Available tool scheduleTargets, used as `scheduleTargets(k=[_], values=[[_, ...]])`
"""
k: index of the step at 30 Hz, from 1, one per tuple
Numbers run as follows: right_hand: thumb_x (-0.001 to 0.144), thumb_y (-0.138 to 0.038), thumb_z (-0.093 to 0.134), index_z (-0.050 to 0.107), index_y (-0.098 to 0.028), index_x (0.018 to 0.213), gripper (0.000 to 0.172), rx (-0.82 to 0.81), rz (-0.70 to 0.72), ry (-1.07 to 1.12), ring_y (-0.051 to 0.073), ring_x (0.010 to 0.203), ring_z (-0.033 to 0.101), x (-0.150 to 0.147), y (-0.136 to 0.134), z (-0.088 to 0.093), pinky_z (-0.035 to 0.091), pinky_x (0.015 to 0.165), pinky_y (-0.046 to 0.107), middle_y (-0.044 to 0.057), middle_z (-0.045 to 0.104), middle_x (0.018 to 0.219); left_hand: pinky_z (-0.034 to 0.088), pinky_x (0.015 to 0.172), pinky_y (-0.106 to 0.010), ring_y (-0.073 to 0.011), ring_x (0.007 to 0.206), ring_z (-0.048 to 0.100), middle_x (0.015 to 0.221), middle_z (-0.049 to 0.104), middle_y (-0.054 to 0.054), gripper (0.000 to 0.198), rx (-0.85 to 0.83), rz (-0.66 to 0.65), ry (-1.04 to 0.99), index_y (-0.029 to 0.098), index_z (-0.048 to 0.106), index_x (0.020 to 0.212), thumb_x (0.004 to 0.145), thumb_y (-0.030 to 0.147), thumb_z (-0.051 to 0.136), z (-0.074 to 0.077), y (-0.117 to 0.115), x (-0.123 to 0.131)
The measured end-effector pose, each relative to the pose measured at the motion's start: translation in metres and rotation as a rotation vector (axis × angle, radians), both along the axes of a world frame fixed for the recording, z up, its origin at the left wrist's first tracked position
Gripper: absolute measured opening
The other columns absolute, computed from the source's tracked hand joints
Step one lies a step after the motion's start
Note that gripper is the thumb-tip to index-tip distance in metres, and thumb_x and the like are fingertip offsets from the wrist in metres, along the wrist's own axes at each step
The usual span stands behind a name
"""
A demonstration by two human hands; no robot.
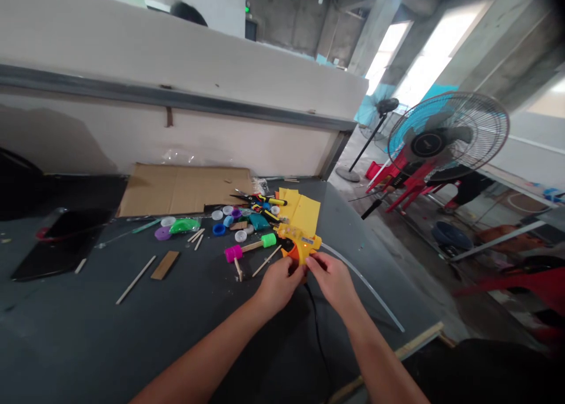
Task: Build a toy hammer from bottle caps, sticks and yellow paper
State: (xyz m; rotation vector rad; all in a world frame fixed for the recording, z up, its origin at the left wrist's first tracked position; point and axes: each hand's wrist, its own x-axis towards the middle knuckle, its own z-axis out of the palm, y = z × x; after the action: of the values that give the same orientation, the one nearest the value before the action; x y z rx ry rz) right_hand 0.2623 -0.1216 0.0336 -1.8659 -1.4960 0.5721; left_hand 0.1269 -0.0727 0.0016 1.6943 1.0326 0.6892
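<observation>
A yellow hot glue gun [304,245] with an orange trigger is between my hands, its small light glowing orange. My left hand [279,283] closes on the left side of its handle near the trigger. On the other side, the fingers of my right hand [332,279] pinch the handle; part of the grip is hidden. A clear glue stick [366,283] trails from the gun's back, and a black cord [316,318] hangs below. Left of the gun lie a wooden stick piece with a green cap [268,240] and a magenta cap [233,252] at its ends.
Several bottle caps [219,229], pliers [260,200] and yellow sheets [304,212] lie beyond my hands. Farther left are a cardboard sheet [185,189], a wooden block [165,265], a thin stick [136,280] and a black phone-like slab [55,248]. A fan [428,143] stands right of the table.
</observation>
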Motion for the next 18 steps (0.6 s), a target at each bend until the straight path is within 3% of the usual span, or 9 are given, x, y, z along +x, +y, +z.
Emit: scheduleTargets(k=[4, 7, 10, 13, 18], values=[[0.091, -0.041, 0.046, 0.065, -0.020, 0.083, 0.029, 0.104, -0.106, -0.178, 0.020, 0.071, 0.062, 0.011, -0.012, 0.010, 0.045, 0.068, 0.030, 0.004, 0.068, 0.076, 0.036, 0.057, -0.025, -0.0148, 0.063, 0.054, 0.070, 0.061, -0.001, 0.027, -0.061, -0.033, -0.052, 0.018, 0.055, 0.074, 0.083, 0.042, 0.048, -0.007, 0.003, 0.002], [0.086, -0.040, 0.054, 0.063, -0.018, 0.093, 0.025, 0.249, -0.202, -0.393, 0.026, 0.088, 0.060, 0.029, -0.014, 0.015, 0.044, 0.083, 0.038, 0.008, 0.067, 0.089, 0.036, 0.058, -0.026, -0.0157, 0.065, 0.053, 0.072, 0.061, -0.002, 0.029, -0.073, -0.011, -0.025, 0.017, 0.057, 0.076, 0.082, 0.044, 0.048, -0.010, 0.003, -0.002], [0.083, -0.038, 0.059, 0.059, -0.017, 0.107, 0.032, 0.184, -0.051, -0.255, 0.025, 0.097, 0.061, 0.042, -0.008, 0.011, 0.046, 0.087, 0.037, 0.010, 0.067, 0.104, 0.034, 0.057, -0.026, -0.0150, 0.063, 0.050, 0.068, 0.057, 0.000, 0.031, -0.058, -0.015, 0.005, 0.017, 0.055, 0.072, 0.081, 0.045, 0.046, -0.011, 0.002, -0.005], [0.086, -0.036, 0.054, 0.060, -0.020, 0.105, 0.025, 0.046, 0.094, -0.057, 0.020, 0.086, 0.065, 0.046, -0.002, 0.008, 0.049, 0.079, 0.031, 0.006, 0.069, 0.097, 0.034, 0.056, -0.027, -0.0145, 0.061, 0.049, 0.066, 0.055, 0.000, 0.031, -0.063, -0.041, 0.018, 0.018, 0.055, 0.071, 0.081, 0.046, 0.047, -0.011, 0.001, -0.006], [0.090, -0.036, 0.046, 0.063, -0.021, 0.092, 0.023, 0.002, 0.038, -0.041, 0.015, 0.062, 0.061, 0.039, -0.002, 0.013, 0.047, 0.062, 0.026, 0.001, 0.068, 0.076, 0.041, 0.061, -0.027, -0.0157, 0.068, 0.056, 0.075, 0.061, -0.002, 0.025, -0.203, -0.038, -0.160, 0.016, 0.058, 0.082, 0.076, 0.040, 0.055, -0.012, -0.002, 0.000]])
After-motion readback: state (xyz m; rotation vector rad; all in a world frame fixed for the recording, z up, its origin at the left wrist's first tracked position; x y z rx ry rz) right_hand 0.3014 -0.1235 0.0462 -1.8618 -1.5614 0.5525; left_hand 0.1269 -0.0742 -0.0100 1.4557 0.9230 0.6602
